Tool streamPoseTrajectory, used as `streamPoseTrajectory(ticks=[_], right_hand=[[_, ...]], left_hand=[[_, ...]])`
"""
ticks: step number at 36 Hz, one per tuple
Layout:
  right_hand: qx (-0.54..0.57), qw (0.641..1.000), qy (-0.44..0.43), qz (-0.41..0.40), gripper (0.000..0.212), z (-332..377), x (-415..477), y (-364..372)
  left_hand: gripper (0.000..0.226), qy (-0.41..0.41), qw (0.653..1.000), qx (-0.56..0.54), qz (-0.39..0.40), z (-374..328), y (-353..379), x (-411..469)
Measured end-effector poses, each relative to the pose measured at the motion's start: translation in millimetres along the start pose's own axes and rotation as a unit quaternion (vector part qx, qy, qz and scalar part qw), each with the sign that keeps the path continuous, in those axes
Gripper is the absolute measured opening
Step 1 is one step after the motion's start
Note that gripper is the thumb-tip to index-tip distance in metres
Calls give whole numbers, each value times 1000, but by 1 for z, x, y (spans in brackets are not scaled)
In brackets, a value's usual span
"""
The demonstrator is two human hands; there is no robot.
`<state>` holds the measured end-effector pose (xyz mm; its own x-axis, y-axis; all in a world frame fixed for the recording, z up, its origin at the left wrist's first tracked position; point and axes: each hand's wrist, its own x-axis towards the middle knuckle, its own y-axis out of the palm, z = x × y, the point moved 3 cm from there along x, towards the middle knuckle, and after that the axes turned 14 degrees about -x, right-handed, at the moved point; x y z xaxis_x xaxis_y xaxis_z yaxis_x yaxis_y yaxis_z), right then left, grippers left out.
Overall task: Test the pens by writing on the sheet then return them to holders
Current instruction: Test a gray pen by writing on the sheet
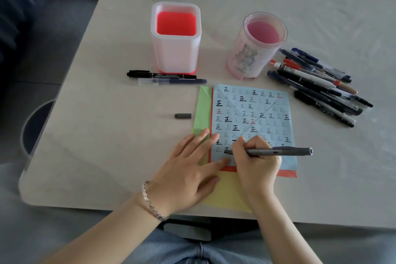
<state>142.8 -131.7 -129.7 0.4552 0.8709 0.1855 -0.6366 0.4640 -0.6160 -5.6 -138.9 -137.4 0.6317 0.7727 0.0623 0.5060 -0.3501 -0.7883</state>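
Note:
My right hand [255, 163] grips a grey pen [278, 152] with its tip touching the lower left of the blue sheet [252, 122], which is filled with rows of written characters. My left hand [188, 167] lies flat with straight fingers pressing the sheet's left edge and the coloured papers under it. The pen's grey cap [182, 115] lies on the table left of the sheet. A square white holder with a red inside [176, 38] and a round clear pink holder [255, 47] stand behind the sheet, both without pens.
A black marker [160, 74] and a clear-capped blue pen [171, 81] lie in front of the square holder. Several pens [319, 83] are piled at the right of the round holder. The table's [107, 156] front edge is just under my wrists.

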Motion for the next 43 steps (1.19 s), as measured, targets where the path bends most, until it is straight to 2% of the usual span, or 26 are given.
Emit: streamPoseTrajectory(ticks=[7,12,15,19,25,27,30,34,36,37,40,42,43], right_hand=[[-9,998,52,-25,34,-2,0,-5],[32,994,91,-42,44,-3,0,-8],[55,991,114,-51,42,-1,1,-9],[84,986,141,-30,37,0,2,-9],[86,989,116,13,27,5,9,-19],[84,990,105,34,26,5,11,-23],[94,988,105,64,23,6,16,-29],[142,976,130,105,19,11,22,-35],[185,963,159,114,25,13,24,-38],[208,955,175,116,29,16,25,-41],[258,935,212,118,34,24,28,-48],[288,924,219,127,34,31,31,-52],[306,917,221,133,34,34,32,-53]], left_hand=[[37,13,1000,-5,-10,0,1,0],[37,17,1000,-4,-9,1,2,-1],[36,24,999,-27,-28,1,1,-1],[34,6,990,-45,-135,4,-11,4],[33,-120,953,15,-276,30,-44,25],[26,-140,950,26,-278,38,-49,31],[22,-166,958,14,-232,46,-51,39],[16,-160,964,9,-212,41,-52,43],[9,-176,957,-63,-221,32,-53,41],[9,-196,945,-135,-226,26,-53,40],[16,-241,861,-389,-223,4,-52,40],[15,-235,811,-490,-218,-8,-54,40],[14,-232,797,-516,-211,-13,-54,39]])
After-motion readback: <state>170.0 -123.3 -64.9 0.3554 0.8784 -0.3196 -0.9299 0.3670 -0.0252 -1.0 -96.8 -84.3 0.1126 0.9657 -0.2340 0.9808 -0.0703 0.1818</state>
